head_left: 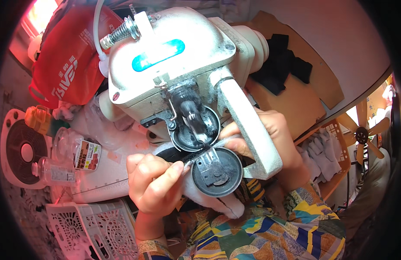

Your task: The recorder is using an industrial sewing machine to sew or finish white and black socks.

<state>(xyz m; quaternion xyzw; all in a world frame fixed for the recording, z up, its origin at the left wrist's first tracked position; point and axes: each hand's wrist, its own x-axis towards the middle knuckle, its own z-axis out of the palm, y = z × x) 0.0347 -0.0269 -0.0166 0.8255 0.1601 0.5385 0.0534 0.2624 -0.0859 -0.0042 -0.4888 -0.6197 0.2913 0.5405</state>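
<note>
A white cup-type fur sewing machine point(189, 47) fills the middle, dusted with grey lint. Its two dark toothed feed discs, an upper disc point(179, 139) and a lower disc point(218, 185), meet at the stitching point. A pale plush fabric piece point(228, 209) with a dark layer or edge runs between them and hangs below. Left of that point, my left hand point(152, 184) pinches the fabric's edge between thumb and forefinger. My right hand point(272, 130) reaches around behind the machine's slanted white arm point(251, 121) and grips the fabric just right of the discs; the arm partly covers it.
At left are a red bag point(74, 56), a clear jar point(53, 172), a plastic tub point(87, 154) and a round grey fan-like device point(25, 147). A white basket point(96, 232) sits below the table. Black cloth point(276, 65) lies on cardboard; right stand a crate point(339, 143) of pale pieces and a fan point(361, 135).
</note>
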